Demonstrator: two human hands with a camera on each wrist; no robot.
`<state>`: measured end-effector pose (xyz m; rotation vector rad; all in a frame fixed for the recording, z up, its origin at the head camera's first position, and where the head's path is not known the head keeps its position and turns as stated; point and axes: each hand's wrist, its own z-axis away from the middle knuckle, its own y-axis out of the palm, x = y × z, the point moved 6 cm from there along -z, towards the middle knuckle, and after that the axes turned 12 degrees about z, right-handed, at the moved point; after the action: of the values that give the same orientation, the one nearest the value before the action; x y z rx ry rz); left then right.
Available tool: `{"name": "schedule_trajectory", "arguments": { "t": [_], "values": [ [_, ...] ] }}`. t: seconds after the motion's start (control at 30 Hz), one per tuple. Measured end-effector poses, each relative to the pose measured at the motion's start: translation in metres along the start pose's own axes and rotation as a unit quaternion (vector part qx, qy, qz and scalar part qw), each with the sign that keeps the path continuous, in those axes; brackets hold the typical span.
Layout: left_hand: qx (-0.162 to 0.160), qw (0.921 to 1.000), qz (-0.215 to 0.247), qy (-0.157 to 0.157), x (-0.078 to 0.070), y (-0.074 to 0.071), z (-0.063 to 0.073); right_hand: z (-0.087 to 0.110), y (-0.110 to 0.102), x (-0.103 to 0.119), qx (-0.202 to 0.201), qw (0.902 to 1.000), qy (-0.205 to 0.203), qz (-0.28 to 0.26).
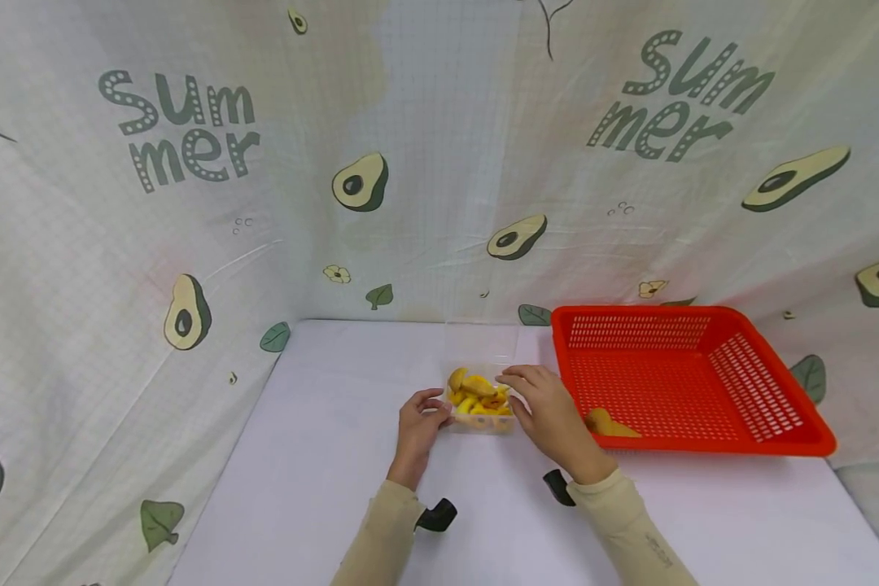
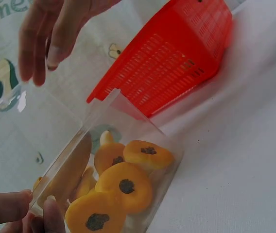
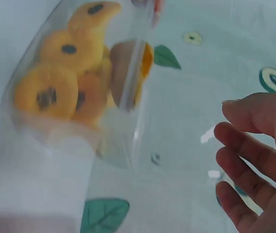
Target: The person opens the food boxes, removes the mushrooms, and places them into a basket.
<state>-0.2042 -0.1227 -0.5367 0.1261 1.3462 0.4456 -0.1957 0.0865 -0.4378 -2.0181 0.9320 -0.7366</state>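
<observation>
A clear plastic box [image 1: 481, 423] stands on the white table, holding several yellow-orange rounded pieces [image 2: 123, 187] with dark patches on their faces. Its transparent lid [image 1: 481, 342] is raised at the back. At the box's left side my left hand [image 1: 419, 427] pinches the rim, thumb and fingertips on either side of the wall in the left wrist view. Above the right side of the box hovers my right hand [image 1: 553, 419], its fingers loosely bent and nothing between them in the right wrist view [image 3: 254, 160].
A red perforated basket [image 1: 674, 391] stands on the table right of the box. One tan-yellow tapered piece [image 1: 610, 425] lies in its front left corner. A printed cloth [image 1: 425, 122] hangs behind the table [image 1: 300, 488].
</observation>
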Motion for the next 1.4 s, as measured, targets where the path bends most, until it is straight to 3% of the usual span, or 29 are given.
{"name": "schedule_trajectory", "arguments": {
  "t": [0.43, 0.8, 1.2, 1.4],
  "values": [
    [0.004, 1.0, 0.003, 0.008, 0.002, 0.002, 0.0, -0.04, 0.06, 0.021, 0.084, 0.9958, -0.005, -0.035],
    [-0.001, 1.0, -0.002, 0.007, 0.003, 0.001, 0.002, -0.049, 0.087, 0.022, 0.149, 0.9887, -0.008, -0.013],
    [0.0, 0.9999, 0.004, 0.011, 0.002, 0.001, 0.0, -0.051, 0.086, 0.019, 0.126, 0.992, -0.001, 0.0],
    [-0.002, 1.0, 0.004, 0.009, 0.003, -0.001, -0.001, -0.045, 0.068, 0.017, 0.072, 0.9973, 0.007, -0.01]
  ]
}}
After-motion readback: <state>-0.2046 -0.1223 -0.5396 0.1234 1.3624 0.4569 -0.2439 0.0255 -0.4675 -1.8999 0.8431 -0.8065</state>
